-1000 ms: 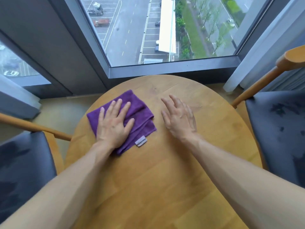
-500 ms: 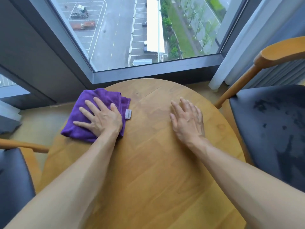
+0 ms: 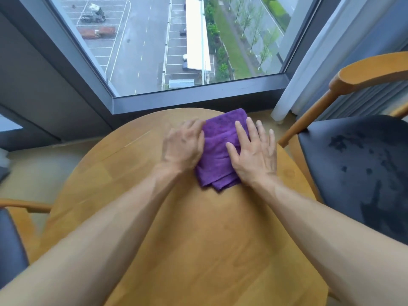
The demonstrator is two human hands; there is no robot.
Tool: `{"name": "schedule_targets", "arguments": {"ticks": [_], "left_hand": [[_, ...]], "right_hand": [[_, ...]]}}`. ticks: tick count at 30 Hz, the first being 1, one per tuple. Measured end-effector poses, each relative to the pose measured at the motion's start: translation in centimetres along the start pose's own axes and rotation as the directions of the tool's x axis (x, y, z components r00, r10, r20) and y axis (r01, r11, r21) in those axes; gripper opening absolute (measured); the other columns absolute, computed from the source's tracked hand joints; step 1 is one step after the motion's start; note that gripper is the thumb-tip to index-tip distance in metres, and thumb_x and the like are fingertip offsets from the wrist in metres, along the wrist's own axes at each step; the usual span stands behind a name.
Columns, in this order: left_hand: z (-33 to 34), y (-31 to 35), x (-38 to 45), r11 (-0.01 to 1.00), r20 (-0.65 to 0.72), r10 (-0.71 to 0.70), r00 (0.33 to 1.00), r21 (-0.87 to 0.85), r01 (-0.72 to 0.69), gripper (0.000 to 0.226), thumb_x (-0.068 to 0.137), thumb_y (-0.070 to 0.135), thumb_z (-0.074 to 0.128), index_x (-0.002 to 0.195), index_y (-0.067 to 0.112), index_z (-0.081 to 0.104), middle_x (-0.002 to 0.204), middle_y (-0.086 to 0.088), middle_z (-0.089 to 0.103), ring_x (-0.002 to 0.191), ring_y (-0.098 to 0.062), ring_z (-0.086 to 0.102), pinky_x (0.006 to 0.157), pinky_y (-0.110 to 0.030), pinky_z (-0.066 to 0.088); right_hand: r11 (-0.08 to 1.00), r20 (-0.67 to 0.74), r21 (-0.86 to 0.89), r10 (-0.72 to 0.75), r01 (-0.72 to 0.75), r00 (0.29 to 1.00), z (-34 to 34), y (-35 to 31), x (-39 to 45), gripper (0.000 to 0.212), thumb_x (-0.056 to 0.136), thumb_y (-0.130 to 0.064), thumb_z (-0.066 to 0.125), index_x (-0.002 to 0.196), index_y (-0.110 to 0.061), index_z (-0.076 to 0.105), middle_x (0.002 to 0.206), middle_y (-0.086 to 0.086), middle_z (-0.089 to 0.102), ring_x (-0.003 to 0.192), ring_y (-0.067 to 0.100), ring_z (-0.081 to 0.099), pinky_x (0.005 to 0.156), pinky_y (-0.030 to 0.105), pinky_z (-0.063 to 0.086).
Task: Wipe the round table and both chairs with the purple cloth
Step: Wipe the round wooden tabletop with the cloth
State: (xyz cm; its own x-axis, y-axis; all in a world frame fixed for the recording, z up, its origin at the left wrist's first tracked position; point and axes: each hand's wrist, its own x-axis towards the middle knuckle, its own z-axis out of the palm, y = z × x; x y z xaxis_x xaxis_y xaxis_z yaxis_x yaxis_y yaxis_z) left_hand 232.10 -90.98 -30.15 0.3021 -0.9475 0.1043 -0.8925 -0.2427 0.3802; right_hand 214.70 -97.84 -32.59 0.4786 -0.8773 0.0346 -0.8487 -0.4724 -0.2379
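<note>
Since half a second ago the purple cloth (image 3: 220, 151) has travelled from the left rim of the round table (image 3: 176, 239) to its far side, just short of the window sill (image 3: 198, 102), and the right hand (image 3: 254, 155), which then lay flat on bare wood, now rests on the cloth.

From the head view, the left hand (image 3: 183, 146) sits at the cloth's left edge with its fingers curled against the fabric; whether they actually pinch it cannot be told. The right hand lies open, fingers straight and spread, pressing the cloth's right half, its outer fingers reaching past the edge onto the table. Folded into a rough rectangle, the cloth runs its long axis from the near table toward the window sill, layered edges at the near end. One chair (image 3: 353, 162) with a dark seat stands right of the table, the other chair (image 3: 13, 239) left of it.
</note>
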Motion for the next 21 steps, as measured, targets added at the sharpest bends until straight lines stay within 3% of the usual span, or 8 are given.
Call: {"name": "schedule_targets", "arguments": {"ticks": [2, 5, 7, 9, 12, 16, 19, 21], "left_hand": [[-2.1, -5.7, -1.6, 0.972, -0.009, -0.154, 0.988, 0.179, 0.153, 0.034, 0.103, 0.03, 0.043, 0.131, 0.02, 0.059, 0.142, -0.002, 0.055, 0.133, -0.024, 0.045, 0.108, -0.043, 0.034], [-4.9, -12.7, -5.7, 0.917, 0.066, -0.286, 0.956, 0.31, 0.252, 0.041, 0.102, 0.034, 0.044, 0.14, 0.021, 0.052, 0.153, -0.004, 0.045, 0.142, -0.025, 0.038, 0.116, -0.046, 0.029], [-5.6, -14.8, -8.5, 0.919, 0.125, -0.285, 0.95, 0.318, 0.234, 0.05, 0.103, 0.038, 0.042, 0.152, 0.025, 0.039, 0.161, -0.001, 0.032, 0.149, -0.022, 0.028, 0.121, -0.046, 0.024], [-5.8, -16.1, -10.4, 0.932, 0.155, -0.274, 0.949, 0.286, 0.222, 0.055, 0.104, 0.039, 0.04, 0.157, 0.028, 0.029, 0.165, 0.003, 0.022, 0.152, -0.018, 0.019, 0.124, -0.043, 0.017], [-5.5, -16.4, -11.0, 0.945, 0.107, -0.269, 0.957, 0.219, 0.242, 0.055, 0.103, 0.032, 0.046, 0.156, 0.022, 0.033, 0.164, 0.002, 0.025, 0.152, -0.017, 0.021, 0.125, -0.042, 0.016], [-4.9, -16.3, -11.2, 0.945, 0.066, -0.271, 0.96, 0.206, 0.252, 0.056, 0.101, 0.027, 0.051, 0.154, 0.017, 0.036, 0.163, 0.0, 0.029, 0.151, -0.018, 0.024, 0.124, -0.044, 0.017], [-4.6, -16.4, -11.3, 0.941, 0.079, -0.284, 0.956, 0.215, 0.262, 0.057, 0.103, 0.03, 0.045, 0.157, 0.021, 0.029, 0.165, 0.003, 0.021, 0.153, -0.016, 0.016, 0.125, -0.045, 0.01], [-4.3, -16.5, -11.4, 0.929, 0.088, -0.311, 0.946, 0.239, 0.283, 0.056, 0.105, 0.035, 0.038, 0.159, 0.026, 0.023, 0.166, 0.008, 0.014, 0.154, -0.012, 0.01, 0.125, -0.05, 0.005]], "right_hand": [[0.992, 0.036, -0.128, -0.006, 0.011, 0.999, 1.1, -1.9, 1.6, 0.069, 0.098, -0.054, 0.029, 0.158, -0.022, 0.018, 0.167, 0.009, 0.012, 0.154, 0.028, 0.003, 0.123, 0.051, -0.008], [0.992, 0.091, -0.117, 0.058, -0.047, 0.994, 2.9, -5.9, 3.0, 0.073, 0.096, -0.057, 0.02, 0.16, -0.021, 0.011, 0.166, 0.018, 0.007, 0.154, 0.032, -0.001, 0.122, 0.055, -0.006], [0.991, 0.093, -0.118, 0.079, -0.067, 0.993, 3.7, -8.2, 3.2, 0.084, 0.091, -0.071, 0.013, 0.159, -0.024, 0.008, 0.165, 0.022, 0.004, 0.153, 0.037, -0.003, 0.121, 0.057, -0.009], [0.991, 0.115, -0.134, 0.011, 0.004, 0.993, 4.3, -10.9, 3.3, 0.093, 0.084, -0.081, 0.009, 0.159, -0.026, 0.007, 0.165, 0.021, 0.003, 0.153, 0.038, -0.004, 0.12, 0.058, -0.008], [0.971, 0.139, -0.117, -0.193, 0.21, 0.971, 4.8, -14.4, 2.4, 0.097, 0.079, -0.085, 0.011, 0.16, -0.03, 0.008, 0.167, 0.016, 0.003, 0.154, 0.035, -0.004, 0.12, 0.058, -0.005], [0.878, 0.194, -0.092, -0.446, 0.469, 0.874, 5.4, -16.4, 0.6, 0.09, 0.079, -0.083, 0.024, 0.157, -0.04, 0.013, 0.168, 0.01, 0.006, 0.154, 0.031, -0.001, 0.118, 0.061, -0.007], [0.866, 0.176, -0.106, -0.468, 0.489, 0.866, 4.5, -13.5, 2.3, 0.083, 0.08, -0.082, 0.024, 0.155, -0.047, 0.017, 0.168, 0.002, 0.01, 0.155, 0.025, 0.002, 0.115, 0.066, -0.008], [0.909, 0.168, -0.133, -0.371, 0.394, 0.913, 3.6, -10.0, 4.4, 0.082, 0.081, -0.084, 0.021, 0.154, -0.048, 0.016, 0.168, -0.001, 0.008, 0.155, 0.023, 0.001, 0.114, 0.069, -0.006]]}}
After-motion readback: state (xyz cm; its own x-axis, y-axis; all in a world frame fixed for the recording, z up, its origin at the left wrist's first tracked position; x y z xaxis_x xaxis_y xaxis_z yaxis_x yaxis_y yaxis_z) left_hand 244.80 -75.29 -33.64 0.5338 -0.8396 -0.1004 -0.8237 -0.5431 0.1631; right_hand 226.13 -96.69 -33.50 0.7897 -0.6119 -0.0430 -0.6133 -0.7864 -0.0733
